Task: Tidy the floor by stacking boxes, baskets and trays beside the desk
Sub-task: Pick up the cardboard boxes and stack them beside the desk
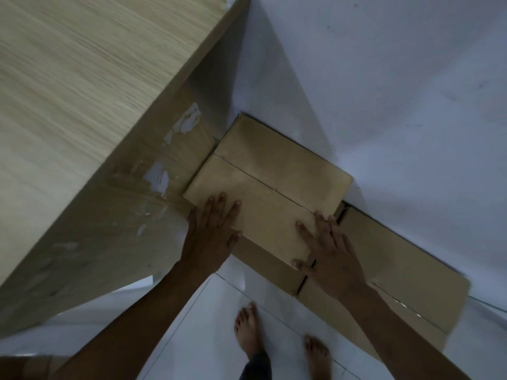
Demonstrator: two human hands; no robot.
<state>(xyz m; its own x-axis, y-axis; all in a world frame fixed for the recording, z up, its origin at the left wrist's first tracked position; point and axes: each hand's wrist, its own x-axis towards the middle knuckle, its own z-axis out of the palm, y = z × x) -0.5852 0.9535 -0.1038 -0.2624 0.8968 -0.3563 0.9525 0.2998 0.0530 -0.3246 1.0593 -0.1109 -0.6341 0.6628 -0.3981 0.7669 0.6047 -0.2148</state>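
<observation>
Beside desk (82, 105): 2 boxes (269, 185), 2 flat hands (211, 231).

place: looking like a room in a home | signs: wooden desk (82, 91) standing by white wall (397, 78), bare feet (248, 329) standing on tiled floor (208, 325)

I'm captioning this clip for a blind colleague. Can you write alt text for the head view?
Both hands, left hand and right hand, rest with straight fingers on the top cardboard box, stacked on a larger cardboard box on the white floor beside a wooden desk; the person's bare feet show below.
</observation>
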